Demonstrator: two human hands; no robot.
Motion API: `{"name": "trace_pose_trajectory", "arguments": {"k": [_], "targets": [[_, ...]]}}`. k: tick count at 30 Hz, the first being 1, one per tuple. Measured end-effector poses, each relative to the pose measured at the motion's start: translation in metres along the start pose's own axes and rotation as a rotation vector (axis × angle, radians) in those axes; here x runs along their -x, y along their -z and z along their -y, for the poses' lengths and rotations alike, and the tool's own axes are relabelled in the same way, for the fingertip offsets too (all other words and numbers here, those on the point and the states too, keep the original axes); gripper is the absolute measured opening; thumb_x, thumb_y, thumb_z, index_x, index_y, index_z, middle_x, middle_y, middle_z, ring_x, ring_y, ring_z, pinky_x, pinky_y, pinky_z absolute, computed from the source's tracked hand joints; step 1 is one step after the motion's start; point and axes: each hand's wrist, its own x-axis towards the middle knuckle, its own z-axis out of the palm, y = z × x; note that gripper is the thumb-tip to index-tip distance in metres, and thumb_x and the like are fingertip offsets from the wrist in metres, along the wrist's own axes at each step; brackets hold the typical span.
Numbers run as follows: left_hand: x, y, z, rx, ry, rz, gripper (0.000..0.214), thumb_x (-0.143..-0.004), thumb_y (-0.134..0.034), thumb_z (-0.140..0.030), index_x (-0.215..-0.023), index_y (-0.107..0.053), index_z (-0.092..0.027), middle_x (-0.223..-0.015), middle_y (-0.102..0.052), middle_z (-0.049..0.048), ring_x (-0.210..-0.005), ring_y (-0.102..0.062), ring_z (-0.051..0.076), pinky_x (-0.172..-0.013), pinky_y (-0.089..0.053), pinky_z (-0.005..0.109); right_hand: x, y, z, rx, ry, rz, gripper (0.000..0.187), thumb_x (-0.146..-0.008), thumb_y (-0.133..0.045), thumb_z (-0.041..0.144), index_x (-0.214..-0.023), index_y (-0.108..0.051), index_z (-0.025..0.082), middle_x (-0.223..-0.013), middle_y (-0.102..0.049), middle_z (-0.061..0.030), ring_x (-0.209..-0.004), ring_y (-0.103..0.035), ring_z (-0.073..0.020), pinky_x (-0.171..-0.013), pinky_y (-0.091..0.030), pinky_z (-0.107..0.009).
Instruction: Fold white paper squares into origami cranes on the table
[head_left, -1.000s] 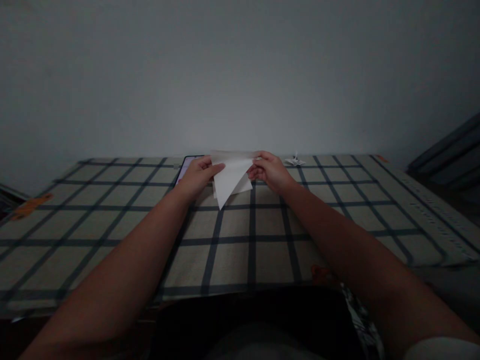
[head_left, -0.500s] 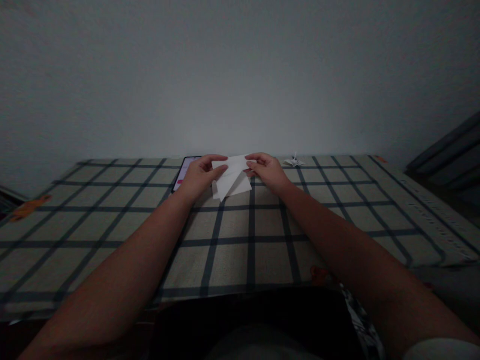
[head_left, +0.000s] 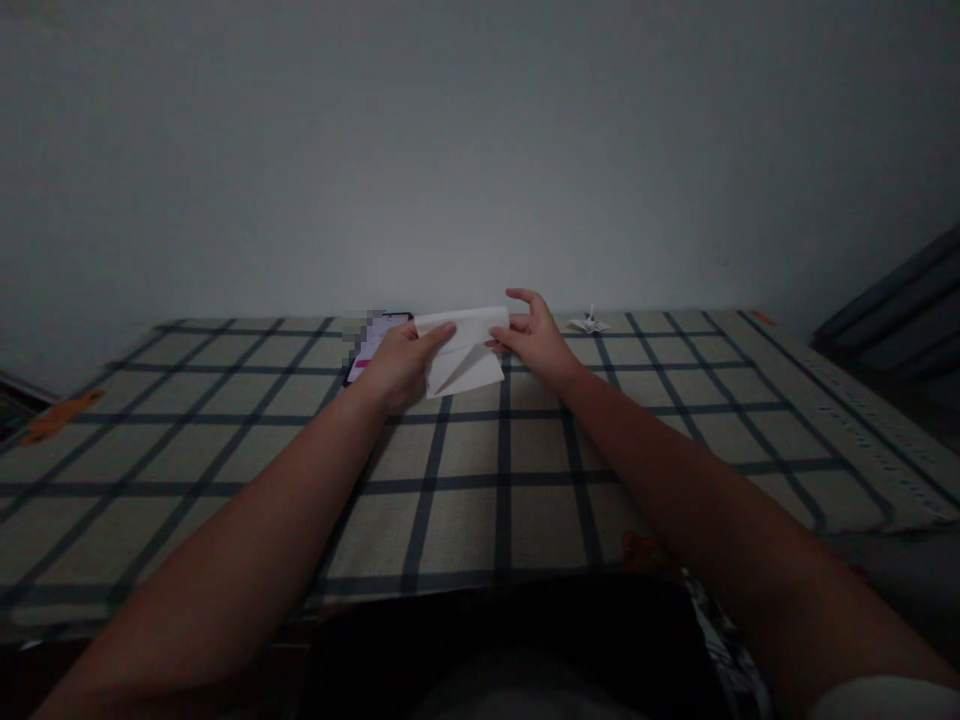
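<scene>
A sheet of white paper [head_left: 469, 350], partly folded, is held between my two hands above the checked cloth. My left hand [head_left: 405, 360] grips its left side, thumb on the front face and the other fingers hidden behind. At the right edge, my right hand [head_left: 532, 335] pinches the paper with the thumb in front; its index finger is raised off the sheet. A slanting flap shows in the lower part of the paper, with a shadowed gap beneath it.
The table wears a checked tablecloth [head_left: 465, 520] and stands against a grey wall. A phone [head_left: 375, 345] with a lit screen lies just beyond my left hand. To the right, near the wall, sits a small folded paper figure [head_left: 590, 323]. An orange patch [head_left: 64, 415] shows far left.
The paper's pointed flap no longer hangs below its lower edge, and the top now looks like a straight band. My right index finger has lifted away; my left thumb stays on the paper.
</scene>
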Motion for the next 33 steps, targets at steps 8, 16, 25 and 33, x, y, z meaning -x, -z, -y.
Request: {"name": "trace_pose_trajectory", "arguments": {"k": [8,16,25,33], "targets": [[-0.002,0.002,0.003,-0.093,-0.014,-0.028,0.043,-0.063,-0.085,-0.043,-0.092,-0.075,-0.013,-0.092,-0.076,0.0115,-0.075,-0.070,0.023,-0.071,-0.056,0.035,-0.006,0.006,-0.009,0.051,-0.045,0.028,0.026,-0.077,-0.072,0.043,-0.078,-0.063,0.018,-0.083,-0.065,-0.0016,-0.075,-0.062,-0.0110,-0.070,-0.057,-0.025],[-0.004,0.006,0.003,-0.123,-0.004,-0.008,0.041,-0.068,-0.080,-0.048,-0.086,-0.074,-0.013,-0.080,-0.074,0.0094,-0.062,-0.065,0.018,-0.058,-0.050,0.029,-0.006,0.007,-0.010,-0.027,-0.063,0.021,0.029,-0.071,-0.077,0.042,-0.073,-0.060,0.018,-0.080,-0.064,-0.0006,-0.075,-0.062,-0.0111,-0.074,-0.056,-0.027],[-0.003,0.006,0.000,-0.138,-0.070,-0.022,0.038,-0.070,-0.078,-0.049,-0.081,-0.072,-0.013,-0.075,-0.072,0.0067,-0.060,-0.061,0.016,-0.055,-0.044,0.026,-0.006,0.006,-0.010,-0.042,-0.061,0.034,0.029,-0.071,-0.078,0.041,-0.078,-0.063,0.017,-0.082,-0.064,-0.0010,-0.075,-0.062,-0.0113,-0.074,-0.056,-0.026],[-0.005,0.008,0.000,-0.149,-0.125,-0.156,0.034,-0.065,-0.079,-0.045,-0.070,-0.065,-0.015,-0.066,-0.067,0.0039,-0.055,-0.057,0.015,-0.052,-0.041,0.026,-0.002,0.005,-0.002,-0.072,-0.083,0.028,0.027,-0.077,-0.074,0.044,-0.078,-0.067,0.018,-0.078,-0.063,-0.0019,-0.070,-0.060,-0.0105,-0.070,-0.055,-0.026]]}}
